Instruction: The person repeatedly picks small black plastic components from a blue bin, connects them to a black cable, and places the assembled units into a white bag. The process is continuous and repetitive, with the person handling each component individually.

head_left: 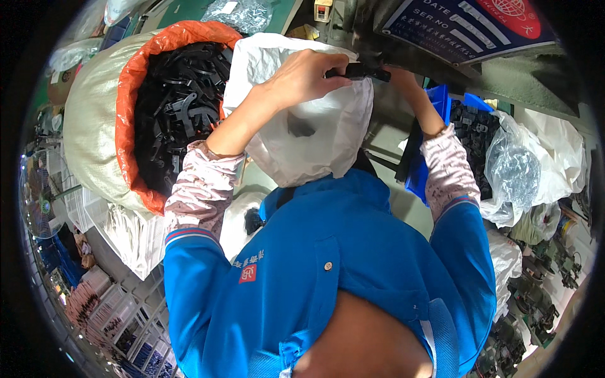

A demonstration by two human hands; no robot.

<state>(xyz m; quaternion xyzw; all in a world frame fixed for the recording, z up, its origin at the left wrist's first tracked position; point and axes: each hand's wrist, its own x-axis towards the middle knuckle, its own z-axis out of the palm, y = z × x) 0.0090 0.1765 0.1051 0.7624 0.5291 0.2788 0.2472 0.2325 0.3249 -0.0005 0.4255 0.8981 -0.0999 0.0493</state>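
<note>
1. Black part, slim and elongated, lies roughly level in front of the person, above the far right side of a white bag with a wide open mouth.
2. From where I stand, the left hand has its grip clamped on the near left end of that piece, thumb below and fingers curled over the top.
3. The right hand reaches up by the piece's other end, beside a dark machine. Its fingertips are hidden, so I cannot tell whether that grip is apart, together or closed on anything.
4. Inside the white bag I see a dark patch, too unclear to name.
5. Just left of the bag stands a bulky pale woven sack, its orange edge rolled outward, heaped with black curved pieces.
6. Past the right forearm sits a blue bin with small dark pieces next to it; a clear plastic bag slumps near them.
7. Above the right hand, a blue plate is fixed to the machine.
8. Patterned pale sleeve covers wrap both forearms, over a blue shirt.
</note>
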